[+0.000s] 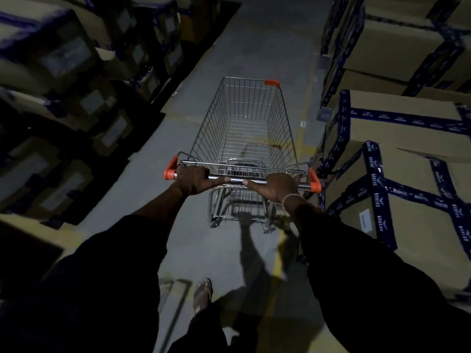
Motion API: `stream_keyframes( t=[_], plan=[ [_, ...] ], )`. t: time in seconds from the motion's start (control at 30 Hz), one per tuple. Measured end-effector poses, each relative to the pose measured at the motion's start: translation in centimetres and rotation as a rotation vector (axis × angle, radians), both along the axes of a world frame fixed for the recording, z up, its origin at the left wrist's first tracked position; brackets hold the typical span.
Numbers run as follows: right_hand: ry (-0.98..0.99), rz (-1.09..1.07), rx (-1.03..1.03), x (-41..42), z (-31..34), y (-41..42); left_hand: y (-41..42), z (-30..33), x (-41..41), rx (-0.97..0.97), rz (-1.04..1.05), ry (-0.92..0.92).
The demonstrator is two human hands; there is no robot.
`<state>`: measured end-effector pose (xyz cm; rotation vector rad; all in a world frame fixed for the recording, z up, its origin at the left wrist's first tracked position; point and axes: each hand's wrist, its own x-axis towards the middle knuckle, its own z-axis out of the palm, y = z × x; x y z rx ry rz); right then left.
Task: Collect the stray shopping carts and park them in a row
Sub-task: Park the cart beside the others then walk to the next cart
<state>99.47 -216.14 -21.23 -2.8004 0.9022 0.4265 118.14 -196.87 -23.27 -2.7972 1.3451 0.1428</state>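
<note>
Dark sleeves (109,276) fill the lower corners of the view, and between them one sandalled foot (202,295) stands on the grey floor (204,238). Both arms reach forward to a wire shopping cart (244,128) that stands in the middle of a dim aisle, pointing straight ahead. The left hand (195,180) is wrapped around the metal push bar (237,180) near its left orange end cap (170,171); the right hand (276,186) is closed around the same bar near the right orange cap (314,182). The thumbs lie along the bar, close to each other but apart. A pale band (293,198) sits on the right wrist. The basket looks bare, apart from something dark low at its near end that cannot be made out.

On the right, stacked cardboard boxes (407,174) bound with blue printed tape stand just beside the cart's right side. On the left, darker boxes (63,98) line the aisle, a little farther from the cart. A faded yellow line (279,256) runs along the floor under the right side. The aisle ahead of the cart shows only floor.
</note>
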Motion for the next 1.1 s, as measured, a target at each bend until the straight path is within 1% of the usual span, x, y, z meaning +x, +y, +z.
stream_keyframes(
  t=[0.13, 0.3, 0.47, 0.53, 0.83, 0.93, 1.1],
  plan=[
    [-0.012, 0.048, 0.0, 0.6, -0.3, 3.7, 4.8, 0.0, -0.7, -0.002, 0.068, -0.01],
    [0.021, 0.096, -0.02, 1.3, 0.0, 7.3, 9.7, -0.3, -1.7, -0.012, 0.145, -0.025],
    [0.053, 0.139, -0.009, 1.4, 0.5, 9.9, 12.7, -0.2, -3.0, 0.057, 0.237, 0.068],
    [0.052, 0.148, 0.007, 1.1, 0.7, 11.1, 14.0, 0.0, -3.6, 0.056, 0.255, 0.097],
    [0.048, 0.185, 0.004, -2.4, 1.2, 16.6, 19.8, 0.4, -7.8, 0.065, 0.283, 0.152],
    [0.056, 0.199, -0.001, -4.0, 0.9, 18.3, 21.8, 0.3, -9.6, 0.039, 0.288, 0.14],
    [0.058, 0.182, -0.004, -7.5, 0.9, 21.2, 24.4, 0.1, -12.9, 0.054, 0.286, 0.139]
  ],
)
